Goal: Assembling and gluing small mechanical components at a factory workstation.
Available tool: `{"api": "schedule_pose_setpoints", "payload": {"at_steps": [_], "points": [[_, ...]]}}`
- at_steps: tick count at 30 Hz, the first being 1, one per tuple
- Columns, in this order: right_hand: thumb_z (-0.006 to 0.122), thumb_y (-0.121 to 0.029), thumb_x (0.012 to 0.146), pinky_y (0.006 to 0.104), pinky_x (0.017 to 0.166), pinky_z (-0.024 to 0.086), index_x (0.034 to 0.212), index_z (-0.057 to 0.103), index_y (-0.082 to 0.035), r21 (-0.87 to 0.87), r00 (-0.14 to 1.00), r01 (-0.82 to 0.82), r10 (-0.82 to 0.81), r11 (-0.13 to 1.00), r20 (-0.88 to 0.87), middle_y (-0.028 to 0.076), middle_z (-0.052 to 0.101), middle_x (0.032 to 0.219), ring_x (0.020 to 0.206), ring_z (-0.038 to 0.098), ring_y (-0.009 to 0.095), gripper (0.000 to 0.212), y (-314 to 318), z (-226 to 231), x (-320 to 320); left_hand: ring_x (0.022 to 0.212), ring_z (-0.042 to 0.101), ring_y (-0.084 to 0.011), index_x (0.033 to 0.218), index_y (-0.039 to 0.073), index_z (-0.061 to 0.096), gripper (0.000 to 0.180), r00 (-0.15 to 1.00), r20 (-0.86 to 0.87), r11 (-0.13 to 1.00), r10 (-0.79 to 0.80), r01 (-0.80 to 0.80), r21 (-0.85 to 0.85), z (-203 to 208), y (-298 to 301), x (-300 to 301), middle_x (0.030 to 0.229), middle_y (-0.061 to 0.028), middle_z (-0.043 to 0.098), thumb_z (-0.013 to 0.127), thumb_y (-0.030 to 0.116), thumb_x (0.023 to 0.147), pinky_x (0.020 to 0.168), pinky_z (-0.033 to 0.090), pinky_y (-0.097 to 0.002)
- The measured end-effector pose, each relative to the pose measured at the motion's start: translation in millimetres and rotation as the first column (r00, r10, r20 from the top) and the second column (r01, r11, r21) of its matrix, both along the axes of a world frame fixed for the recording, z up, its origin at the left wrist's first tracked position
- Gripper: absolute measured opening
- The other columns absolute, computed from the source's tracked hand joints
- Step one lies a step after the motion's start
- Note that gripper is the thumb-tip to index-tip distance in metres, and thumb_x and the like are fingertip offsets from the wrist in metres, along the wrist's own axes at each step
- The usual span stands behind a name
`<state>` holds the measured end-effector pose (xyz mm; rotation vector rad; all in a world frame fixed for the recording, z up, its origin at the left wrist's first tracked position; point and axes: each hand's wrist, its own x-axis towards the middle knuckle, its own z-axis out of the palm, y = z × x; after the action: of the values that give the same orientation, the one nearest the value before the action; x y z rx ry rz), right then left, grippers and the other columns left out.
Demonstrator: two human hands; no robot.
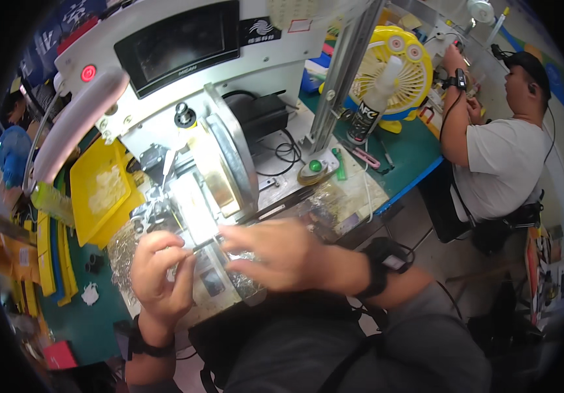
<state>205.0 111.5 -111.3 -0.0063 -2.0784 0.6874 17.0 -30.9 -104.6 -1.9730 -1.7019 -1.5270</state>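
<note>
Pinching what looks like a thin dark piece [202, 247], the left hand [162, 275] closes thumb to fingertip; at 3 o'clock the right hand [278, 254] has its fingers slightly parted, its hold impossible to tell. A slack pinch could drop the piece onto the stained bench [359, 200]. A white machine [157, 114] fills 12 o'clock, crumpled foil [122, 257] lies at 9, a yellow tray [100, 224] at 10, a seated co-worker [504, 157] at 2.

Thin piece [199, 249] at the left hand [163, 278], too small for identification
</note>
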Motion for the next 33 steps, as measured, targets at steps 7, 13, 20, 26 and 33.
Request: {"api": "schedule_pose_setpoints", "payload": {"at_steps": [7, 13, 20, 26, 33], "points": [[0.076, -0.022, 0.092, 0.0235, 0.063, 0.048, 0.109, 0.067, 0.004, -0.425, 0.679, 0.587, -0.705, 0.689, -0.206, 0.002, 0.064, 0.082, 0.07, 0.06, 0.009, 0.033, 214.1, 53.8, 92.9, 0.112, 0.066, -0.0394, 0.096, 0.001, 0.065, 0.02, 0.999, 0.024, 1.0, 0.022, -0.022, -0.011, -7.2, -8.5, 0.2, 0.119, -0.0263, 0.066, 0.069, -0.009, 0.079, 0.098, 0.051, -0.0436], [0.075, -0.045, 0.089, 0.0293, 0.068, 0.05, 0.106, 0.073, -0.001, 0.139, 0.278, 0.932, -0.907, 0.334, 0.316, 0.002, 0.067, 0.081, 0.071, 0.062, 0.012, 0.048, 297.2, 82.9, 125.9, 0.102, 0.07, -0.0385, 0.101, 0.006, 0.065, 0.027, 0.999, -0.006, 0.998, -0.042, 0.042, 0.038, -10.7, 9.7, -0.9, 0.115, -0.0203, 0.071, 0.074, -0.007, 0.079, 0.086, 0.056, -0.0387], [0.059, -0.03, 0.102, 0.0406, 0.085, 0.053, 0.121, 0.062, 0.006, -0.182, 0.699, 0.65, -0.675, 0.737, -0.235, 0.013, 0.07, 0.11, 0.104, 0.067, 0.024, 0.041, 177.5, 100.2, 116.1, 0.1, 0.07, -0.0383, 0.101, 0.006, 0.064, 0.028, 0.997, -0.021, 0.993, -0.072, 0.074, 0.096, -18.1, 8.6, -11.4, 0.115, -0.0177, 0.071, 0.076, -0.004, 0.078, 0.088, 0.056, -0.0431], [0.062, -0.035, 0.099, 0.0393, 0.082, 0.051, 0.113, 0.059, 0.007, -0.235, 0.987, -0.04, 0.002, 0.971, -0.162, 0.016, 0.063, 0.101, 0.098, 0.062, 0.027, 0.044, 39.2, 61.4, 46.0, 0.101, 0.07, -0.0376, 0.101, 0.005, 0.064, 0.027, 0.995, -0.033, 0.989, -0.089, 0.092, 0.116, -20.3, 8.6, -13.9, 0.115, -0.018, 0.071, 0.077, -0.001, 0.077, 0.092, 0.055, -0.0453], [0.074, -0.032, 0.092, 0.0375, 0.078, 0.052, 0.109, 0.057, 0.007, -0.333, 0.993, -0.094, 0.065, 0.938, -0.099, 0.016, 0.061, 0.099, 0.084, 0.062, 0.024, 0.046, 11.6, 53.4, 0.0, 0.1, 0.07, -0.0361, 0.097, 0.004, 0.066, 0.023, 0.996, -0.064, 0.992, -0.062, 0.069, 0.108, -19.5, 7.7, -15.0, 0.114, -0.0178, 0.071, 0.078, 0.0, 0.077, 0.093, 0.055, -0.0464]]}}
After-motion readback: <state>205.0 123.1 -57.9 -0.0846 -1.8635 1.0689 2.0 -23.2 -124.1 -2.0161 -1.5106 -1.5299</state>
